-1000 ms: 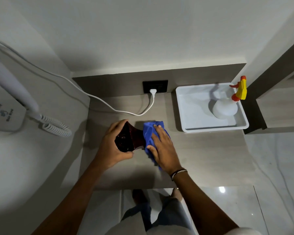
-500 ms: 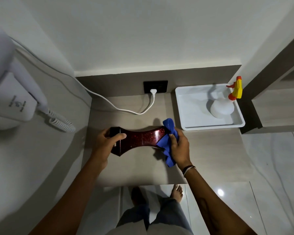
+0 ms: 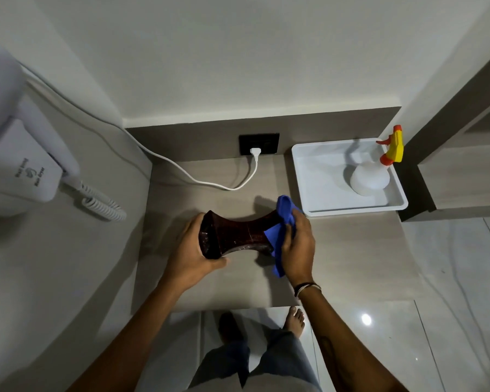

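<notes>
Your left hand (image 3: 194,251) grips the wide left end of the dark red-brown waisted object (image 3: 235,236), held sideways just above the counter (image 3: 351,258). Your right hand (image 3: 297,247) clutches a blue cloth (image 3: 284,219) against the obj's right end, fingers curled round it. White tray (image 3: 303,176) w/ spray bottle (image 3: 372,176) sits just beside, back right. White cable (image 3: 210,183) runs to the wall socket (image 3: 259,143).
</notes>
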A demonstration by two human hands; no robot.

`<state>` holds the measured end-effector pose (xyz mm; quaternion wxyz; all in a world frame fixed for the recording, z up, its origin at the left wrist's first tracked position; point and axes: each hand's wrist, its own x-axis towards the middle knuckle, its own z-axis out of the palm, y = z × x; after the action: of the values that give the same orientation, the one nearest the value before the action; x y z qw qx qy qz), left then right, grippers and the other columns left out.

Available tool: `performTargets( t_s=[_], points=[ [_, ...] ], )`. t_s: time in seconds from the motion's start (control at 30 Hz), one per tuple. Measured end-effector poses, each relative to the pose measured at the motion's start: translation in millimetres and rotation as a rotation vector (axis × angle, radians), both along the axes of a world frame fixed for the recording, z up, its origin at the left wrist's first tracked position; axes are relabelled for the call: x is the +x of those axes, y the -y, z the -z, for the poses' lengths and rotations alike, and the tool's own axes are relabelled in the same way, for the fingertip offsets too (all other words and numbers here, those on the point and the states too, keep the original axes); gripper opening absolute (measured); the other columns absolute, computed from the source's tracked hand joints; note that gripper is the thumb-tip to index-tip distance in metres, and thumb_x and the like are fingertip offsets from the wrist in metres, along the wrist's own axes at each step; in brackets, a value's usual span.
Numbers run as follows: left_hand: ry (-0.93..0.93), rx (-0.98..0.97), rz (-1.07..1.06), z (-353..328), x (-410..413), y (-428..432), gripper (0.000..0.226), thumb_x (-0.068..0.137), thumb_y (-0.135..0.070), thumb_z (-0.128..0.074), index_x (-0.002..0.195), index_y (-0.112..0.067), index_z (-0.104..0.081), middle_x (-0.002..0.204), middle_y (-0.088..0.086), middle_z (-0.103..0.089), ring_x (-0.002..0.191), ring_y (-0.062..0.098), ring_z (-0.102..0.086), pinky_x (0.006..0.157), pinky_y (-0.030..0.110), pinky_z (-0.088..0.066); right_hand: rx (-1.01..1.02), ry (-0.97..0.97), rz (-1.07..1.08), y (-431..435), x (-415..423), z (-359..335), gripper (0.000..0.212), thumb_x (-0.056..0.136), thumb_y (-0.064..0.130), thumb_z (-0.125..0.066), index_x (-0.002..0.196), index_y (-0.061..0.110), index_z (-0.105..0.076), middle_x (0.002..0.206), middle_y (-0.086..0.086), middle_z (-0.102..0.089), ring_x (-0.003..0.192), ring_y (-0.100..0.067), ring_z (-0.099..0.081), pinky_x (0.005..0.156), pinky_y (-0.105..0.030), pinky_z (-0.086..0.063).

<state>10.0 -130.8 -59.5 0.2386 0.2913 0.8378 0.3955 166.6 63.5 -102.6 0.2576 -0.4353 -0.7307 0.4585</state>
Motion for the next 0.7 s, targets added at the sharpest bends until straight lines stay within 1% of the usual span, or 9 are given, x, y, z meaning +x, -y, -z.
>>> performTargets(
  t_s=[0.1,0.17,0.2,0.27,0.33,0.4,0.47,0.57,0.7],
  points=[
    [-0.042,0.013,-0.047,-2,2,-8,0.094,0.044,-0.041,-0.084,0.133,-0.045,-0.056,0.126,-0.027,-0.058,0.112,0.005,-0.064,0.098,0.039,-0.058,-0.039,0.037,-0.218,32,-1,-10,0.050,0.109,0.000,-0.051,0.155,0.016,-0.055,0.163,-0.015,-0.053,0.152,-0.031,-0.052,0.129,-0.039,-0.038],
    [-0.038,0.023,-0.053,-4,2,-13,0.096,0.044,-0.040,-0.086,0.136,-0.025,-0.061,0.127,-0.008,-0.064,0.114,0.020,-0.068,0.097,0.043,-0.059,-0.121,-0.060,-0.285,63,-14,-29,0.043,0.111,0.016,-0.055,0.154,0.024,-0.058,0.160,-0.019,-0.054,0.145,-0.030,-0.058,0.124,-0.046,-0.045],
    [-0.033,0.022,-0.054,-4,1,-15,0.093,0.045,-0.038,-0.087,0.134,-0.019,-0.063,0.126,-0.001,-0.067,0.114,0.023,-0.070,0.097,0.045,-0.059,-0.089,-0.153,-0.281,75,-22,-37,0.043,0.112,0.018,-0.054,0.154,0.025,-0.057,0.162,-0.016,-0.054,0.146,-0.023,-0.058,0.124,-0.041,-0.047],
    [-0.013,-0.003,-0.082,-3,-2,-13,0.082,0.050,-0.033,-0.081,0.128,-0.011,-0.067,0.122,0.007,-0.072,0.111,0.026,-0.072,0.098,0.051,-0.059,0.066,-0.249,-0.409,94,-31,-49,0.049,0.112,0.009,-0.050,0.159,0.023,-0.050,0.168,-0.009,-0.047,0.157,-0.017,-0.045,0.130,-0.031,-0.037],
    [-0.011,-0.019,-0.095,-3,-5,-10,0.077,0.056,-0.027,-0.079,0.128,-0.004,-0.067,0.124,0.012,-0.073,0.115,0.028,-0.072,0.102,0.053,-0.058,0.095,-0.280,-0.562,91,-35,-43,0.056,0.110,-0.002,-0.050,0.161,0.020,-0.046,0.173,-0.006,-0.040,0.163,-0.016,-0.034,0.133,-0.029,-0.030],
    [-0.050,-0.037,-0.063,-3,-9,-7,0.091,0.050,-0.031,-0.087,0.134,-0.003,-0.064,0.132,0.013,-0.068,0.120,0.029,-0.068,0.105,0.048,-0.055,0.050,-0.175,-0.572,71,-28,-31,0.064,0.106,-0.011,-0.051,0.163,0.016,-0.043,0.176,-0.002,-0.031,0.166,-0.016,-0.025,0.135,-0.036,-0.027],
    [-0.088,-0.099,-0.037,-7,-11,-7,0.110,0.044,-0.037,-0.090,0.145,-0.006,-0.059,0.140,0.009,-0.060,0.125,0.028,-0.064,0.106,0.043,-0.055,0.010,-0.036,-0.520,42,-11,-15,0.074,0.102,-0.015,-0.055,0.163,0.022,-0.034,0.176,0.001,-0.023,0.167,-0.021,-0.019,0.136,-0.050,-0.023],
    [-0.131,-0.110,-0.012,-12,-6,-12,0.116,0.043,-0.048,-0.086,0.150,-0.016,-0.055,0.141,-0.003,-0.057,0.123,0.021,-0.062,0.102,0.036,-0.055,0.174,0.130,-0.455,7,4,3,0.088,0.095,-0.017,-0.065,0.162,0.024,-0.027,0.175,0.001,-0.019,0.166,-0.025,-0.016,0.133,-0.058,-0.025],
    [-0.187,-0.089,0.011,-20,-5,-24,0.104,0.044,-0.052,-0.083,0.140,-0.022,-0.058,0.134,-0.006,-0.059,0.115,0.020,-0.064,0.094,0.035,-0.057,0.076,0.066,-0.437,32,-14,-14,0.063,0.104,-0.004,-0.054,0.163,0.010,-0.039,0.175,-0.006,-0.030,0.166,-0.027,-0.024,0.134,-0.051,-0.027]
  ],
)
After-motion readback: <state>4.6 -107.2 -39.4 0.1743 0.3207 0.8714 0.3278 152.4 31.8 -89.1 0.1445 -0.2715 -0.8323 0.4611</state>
